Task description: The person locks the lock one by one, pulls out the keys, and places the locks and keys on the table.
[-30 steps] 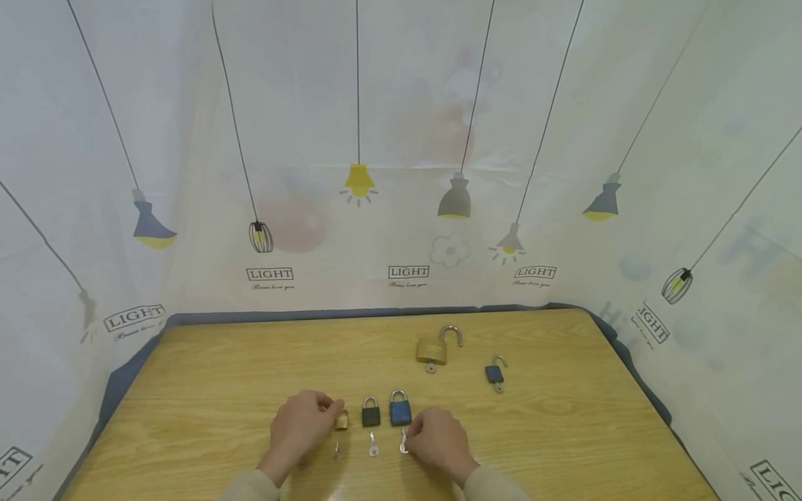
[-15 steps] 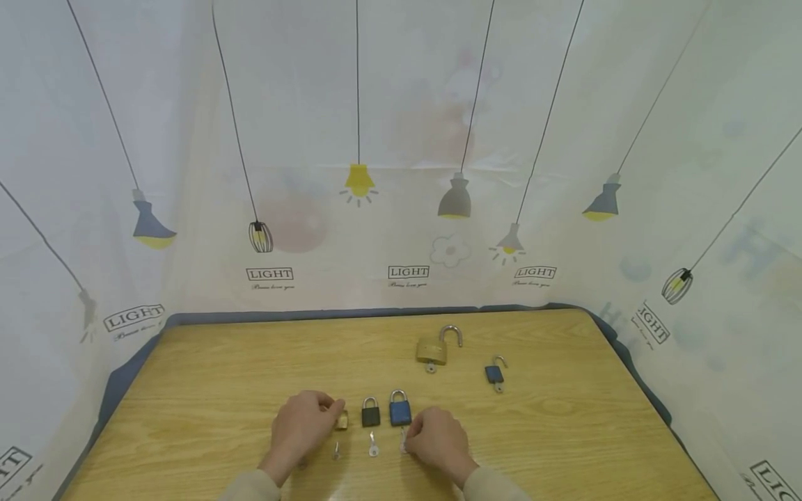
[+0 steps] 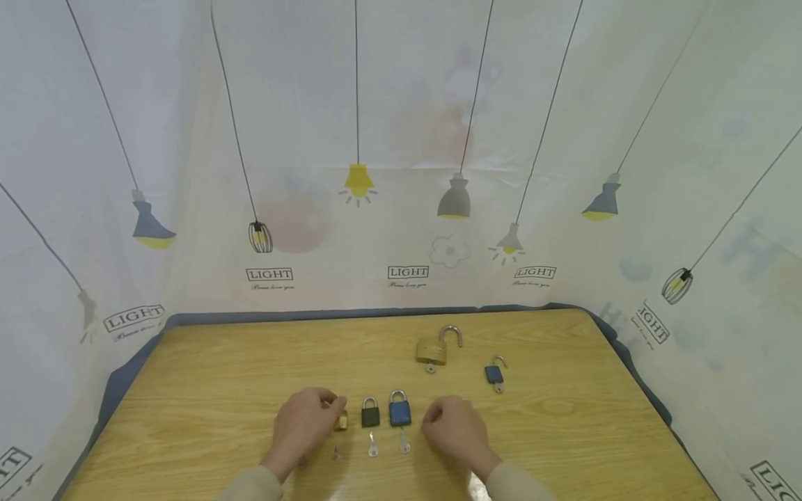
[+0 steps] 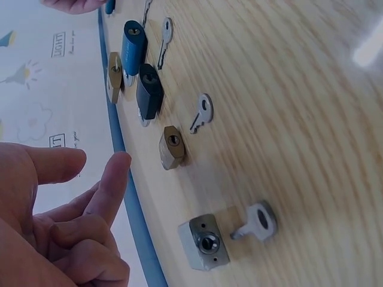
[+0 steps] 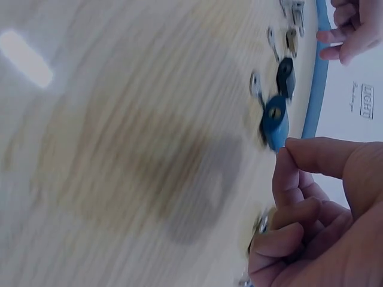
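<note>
My left hand (image 3: pixel 307 426) hovers left of a small brass padlock (image 3: pixel 342 420), partly covering it in the head view. Its thumb and index finger are apart with nothing between them, the others loosely bent. A silver padlock (image 4: pixel 204 242) with a key (image 4: pixel 258 221) before it shows in the left wrist view. To the right stand a black padlock (image 3: pixel 370 415) and a larger blue padlock (image 3: pixel 399 410), each with a key in front. Beside the blue padlock's key (image 3: pixel 404 443), my right hand (image 3: pixel 459 429) is empty, thumb and index tips close together, other fingers loosely curled.
Farther back on the wooden table (image 3: pixel 250 362) lies a big brass padlock (image 3: pixel 431 351), its shackle open and a key in it. A small blue padlock (image 3: pixel 494 374), also open with a key, lies to its right. A lamp-printed curtain (image 3: pixel 326 236) surrounds the table.
My right hand has moved right, away from the key in front of the blue padlock, which now lies uncovered on the table. My left hand has barely moved.
</note>
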